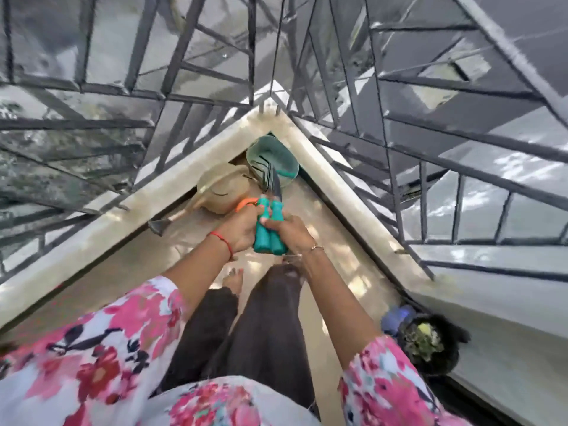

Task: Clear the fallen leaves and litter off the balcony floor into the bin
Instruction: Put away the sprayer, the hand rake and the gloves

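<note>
Floor (147, 262) in view looks bare, the bin (439, 364) by the right wall holds greenish litter (425, 336), and left hand (239, 232) and right hand (289, 229) clench shears (269, 238) over the corner bucket (255, 146), so clearing looks mostly done.

Right side: black bin (430, 361) on floor against parapet wall, upright, mouth open, green-yellow leaf scraps (422, 336) heaped inside. Centre: hedge shears (270, 219), teal handles side by side, dark blades closed, tips at mouth of teal bucket (285, 167) in balcony corner. One handle gripped by left hand (242, 232), other by right hand (289, 230).
</note>
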Tool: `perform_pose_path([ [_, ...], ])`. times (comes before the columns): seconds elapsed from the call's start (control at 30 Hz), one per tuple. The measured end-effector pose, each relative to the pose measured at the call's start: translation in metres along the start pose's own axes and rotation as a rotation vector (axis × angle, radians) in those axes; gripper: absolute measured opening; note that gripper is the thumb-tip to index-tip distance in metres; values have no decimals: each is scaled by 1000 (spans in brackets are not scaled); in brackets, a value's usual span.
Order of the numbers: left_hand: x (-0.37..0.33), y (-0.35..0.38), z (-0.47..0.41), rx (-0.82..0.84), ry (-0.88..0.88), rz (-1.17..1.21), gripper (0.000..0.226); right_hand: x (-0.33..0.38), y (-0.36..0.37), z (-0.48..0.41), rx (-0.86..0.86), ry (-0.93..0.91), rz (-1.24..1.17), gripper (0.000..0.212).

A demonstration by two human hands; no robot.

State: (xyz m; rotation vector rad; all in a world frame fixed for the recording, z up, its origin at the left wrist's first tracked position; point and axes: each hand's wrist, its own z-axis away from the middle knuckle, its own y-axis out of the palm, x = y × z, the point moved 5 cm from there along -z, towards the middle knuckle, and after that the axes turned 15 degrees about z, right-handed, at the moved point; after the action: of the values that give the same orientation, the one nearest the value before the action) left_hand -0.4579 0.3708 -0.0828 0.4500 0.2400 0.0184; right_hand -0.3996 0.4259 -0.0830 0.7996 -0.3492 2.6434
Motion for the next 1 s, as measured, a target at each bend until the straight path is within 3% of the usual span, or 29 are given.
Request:
perform_pose_path([
  [0.1, -7, 7, -31, -79, -68, -126, 28, -3, -24, -48, 96, 73, 179, 8],
  [0.2, -14, 15, -78, -127, -106, -168, 21, 0, -46, -107, 119, 131, 358, 34],
  [0.27, -14, 23, -112, -141, -112, -134, 22, -2, -57, -142, 147, 170, 306, 32],
  [0.37, -21, 30, -185, -133, -79, -111, 22, -1, -74, -220, 163, 202, 269, 3],
  [0.4, -25, 28, -209, -135, -58, -116, 23, -7, -76, -250, 192, 217, 253, 13],
  [0.53, -41, 6, -292, -214, 46, -229, 27, -27, -69, -358, 217, 150, 377, 21],
  [0.7, -42, -35, -375, -205, 126, -240, 33, -41, -57, -469, 24, 13, 737, 25],
  [0.77, -46, -49, -396, -223, 152, -218, 33, -42, -49, -499, 25, -27, 793, 7],
  [0.87, -52, -71, -431, -254, 132, -259, 28, -51, -35, -544, 68, -57, 1096, 35],
  [1.0, -58, -91, -459, -270, 159, -339, 26, -59, -19, -585, 13, -172, 1345, 40],
])
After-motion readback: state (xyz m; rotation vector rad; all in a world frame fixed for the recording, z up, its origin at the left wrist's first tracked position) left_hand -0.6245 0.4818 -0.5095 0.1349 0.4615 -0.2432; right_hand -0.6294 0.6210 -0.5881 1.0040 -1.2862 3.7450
